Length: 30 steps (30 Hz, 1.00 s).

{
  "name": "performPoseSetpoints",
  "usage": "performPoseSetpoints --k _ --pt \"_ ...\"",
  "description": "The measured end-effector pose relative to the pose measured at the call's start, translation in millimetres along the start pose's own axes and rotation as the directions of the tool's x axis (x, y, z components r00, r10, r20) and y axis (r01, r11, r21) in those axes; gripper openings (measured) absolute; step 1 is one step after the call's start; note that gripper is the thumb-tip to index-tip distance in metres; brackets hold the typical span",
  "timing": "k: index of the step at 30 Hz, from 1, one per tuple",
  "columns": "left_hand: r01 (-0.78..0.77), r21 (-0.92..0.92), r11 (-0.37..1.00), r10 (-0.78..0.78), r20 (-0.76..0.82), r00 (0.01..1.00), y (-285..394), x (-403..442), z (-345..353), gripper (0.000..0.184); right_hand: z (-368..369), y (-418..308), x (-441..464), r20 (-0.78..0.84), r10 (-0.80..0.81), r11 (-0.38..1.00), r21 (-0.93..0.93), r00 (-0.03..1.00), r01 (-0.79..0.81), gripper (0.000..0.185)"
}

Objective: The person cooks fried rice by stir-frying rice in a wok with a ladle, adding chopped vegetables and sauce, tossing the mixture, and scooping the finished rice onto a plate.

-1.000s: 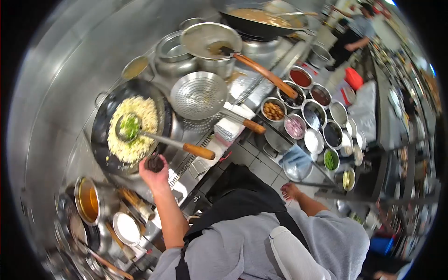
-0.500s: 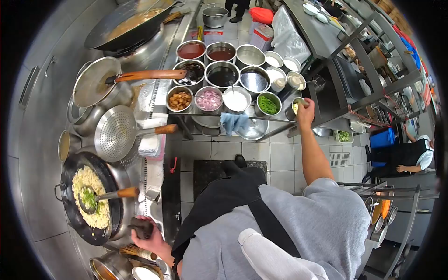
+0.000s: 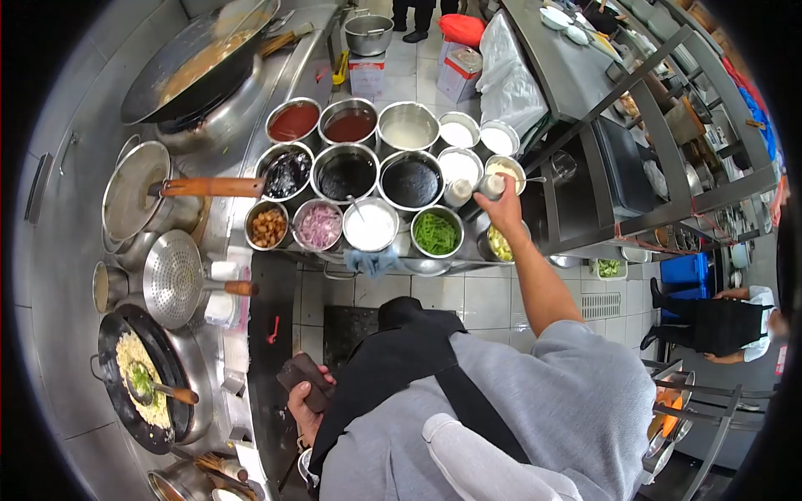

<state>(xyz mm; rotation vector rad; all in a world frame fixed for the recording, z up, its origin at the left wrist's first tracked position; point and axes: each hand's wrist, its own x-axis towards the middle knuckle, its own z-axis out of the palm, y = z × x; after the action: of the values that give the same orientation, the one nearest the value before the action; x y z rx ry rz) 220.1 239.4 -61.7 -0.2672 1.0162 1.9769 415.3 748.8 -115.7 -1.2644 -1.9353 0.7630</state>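
My right hand (image 3: 504, 213) is closed around a small shaker bottle (image 3: 492, 185), which stands among the metal tubs. A second similar bottle (image 3: 458, 194) is just left of it. Beneath my right wrist sits a tub of pale yellow-green chopped pieces (image 3: 499, 245), partly hidden. My left hand (image 3: 311, 402) grips a dark brown folded cloth (image 3: 299, 372) beside my apron. On the left, a wok (image 3: 109, 355) holds fried rice (image 3: 132, 346). A ladle (image 3: 140, 382) with chopped greens rests in it, its wooden handle pointing toward me.
Tubs of sliced greens (image 3: 436, 232), chopped onion (image 3: 318, 225), white powder (image 3: 370, 224) and dark sauce (image 3: 411, 180) stand ahead. A perforated skimmer (image 3: 173, 278) and a larger wok (image 3: 188, 71) are on the left. Metal shelving (image 3: 639, 92) is at right; another person (image 3: 723, 321) stands beyond.
My right hand has moved from the tub of chopped pieces, forward and left, onto the shaker bottle. My left hand has drawn away from the wok with the cloth. The view has shifted.
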Motion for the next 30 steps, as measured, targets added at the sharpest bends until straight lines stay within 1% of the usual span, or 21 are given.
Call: performPoseSetpoints --k 2,3,6,8,9,11,12,14,15,16,18,19,20,22,23,24,25,27,28,29,30 --pt "-0.005 0.088 0.996 0.005 0.003 1.0 -1.1 5.7 11.3 0.073 -4.5 -2.6 -2.7 -0.022 0.01 0.999 0.045 1.0 -0.009 0.07" --pt "-0.011 0.133 0.991 0.011 0.002 1.0 1.4 8.1 16.5 0.073 -10.1 -10.7 -6.7 -0.077 -0.032 0.999 0.03 0.996 0.035 0.066" --pt "-0.059 0.257 0.965 0.041 0.074 0.996 19.9 15.3 45.6 0.074 -47.6 -61.1 -9.9 -0.082 0.003 0.999 0.041 0.997 0.0 0.064" --pt "-0.076 0.239 0.968 0.038 0.161 0.986 29.3 28.3 63.6 0.077 -79.5 -102.9 -1.1 -0.013 -0.107 0.99 0.092 0.994 0.108 0.062" --pt "-0.083 0.229 0.97 0.037 0.201 0.979 32.1 34.0 73.3 0.078 -89.8 -123.0 1.9 0.006 -0.129 0.973 0.195 0.992 0.126 0.06" --pt "-0.1 0.159 0.982 0.044 0.32 0.946 31.2 48.2 105.1 0.079 -107.4 -171.2 2.6 0.061 -0.223 0.937 0.289 0.973 0.197 0.059" --pt "-0.106 0.125 0.987 0.052 0.373 0.926 30.1 54.5 122.6 0.08 -109.9 -190.2 1.1 0.087 -0.293 0.9 0.362 0.952 0.244 0.061" --pt "-0.095 0.043 0.995 0.065 0.448 0.891 25.8 64.1 157.3 0.08 -97.1 -222.5 -4.9 0.125 -0.38 0.773 0.586 0.916 0.241 0.065" --pt "-0.076 0.021 0.997 0.057 0.473 0.879 25.4 69.3 172.1 0.082 -87.7 -238.3 -9.3 0.142 -0.46 0.716 0.642 0.876 0.272 0.066" --pt "-0.066 -0.008 0.998 0.062 0.487 0.871 26.3 72.8 182.9 0.083 -77.4 -252.9 -10.8 0.166 -0.57 0.673 0.656 0.804 0.341 0.069" --pt "-0.08 -0.106 0.991 0.125 0.533 0.837 33.1 71.2 188.4 0.078 -47.3 -287.9 -18.1 0.163 -0.725 0.524 0.761 0.67 0.382 0.074" --pt "-0.123 -0.116 0.986 0.163 0.47 0.868 44.3 56.4 198.3 0.084 -32.5 -303.0 -24.5 0.203 -0.758 0.504 0.785 0.619 0.359 0.078" --pt "-0.205 -0.048 0.978 0.202 0.479 0.854 52.7 56.2 181.3 0.085 -11.0 -307.3 -31.1 0.229 -0.784 0.481 0.812 0.578 0.33 0.09" --pt "-0.248 -0.163 0.955 0.295 0.452 0.841 63.4 38.0 164.4 0.085 15.8 -348.5 -64.5 0.291 -0.766 0.311 0.948 0.573 -0.066 0.106" --pt "-0.254 -0.168 0.953 0.303 0.441 0.845 68.7 27.4 149.2 0.084 44.8 -348.8 -76.7 0.246 -0.768 0.301 0.954 0.591 -0.005 0.119" --pt "-0.257 -0.17 0.951 0.306 0.438 0.845 74.2 16.8 130.5 0.083 63.6 -358.4 -88.4 0.305 -0.79 0.344 0.939 0.532 -0.028 0.12" --pt "-0.265 -0.209 0.941 0.333 0.445 0.831 76.7 8.2 116.0 0.08 75.6 -373.5 -100.5 0.363 -0.801 0.384 0.922 0.475 -0.058 0.119" --pt "-0.292 -0.276 0.915 0.391 0.437 0.81 78.4 -4.9 80.7 0.079 104.0 -406.3 -122.5 0.4 -0.85 0.415 0.909 0.343 -0.032 0.113" --pt "-0.291 -0.3 0.909 0.403 0.451 0.796 82.8 -13.2 64.1 0.079 117.5 -423.8 -137.8 0.484 -0.835 0.462 0.875 0.262 -0.144 0.106" --pt "-0.34 -0.293 0.894 0.445 0.492 0.748 89.2 -24.9 47.4 0.066 126.6 -445.9 -158.2 0.547 -0.813 0.522 0.836 0.197 -0.167 0.104" --pt "-0.391 -0.286 0.875 0.482 0.421 0.769 99.3 -40.0 30.8 0.065 135.3 -471.5 -180.3 0.601 -0.786 0.577 0.797 0.144 -0.177 0.102"
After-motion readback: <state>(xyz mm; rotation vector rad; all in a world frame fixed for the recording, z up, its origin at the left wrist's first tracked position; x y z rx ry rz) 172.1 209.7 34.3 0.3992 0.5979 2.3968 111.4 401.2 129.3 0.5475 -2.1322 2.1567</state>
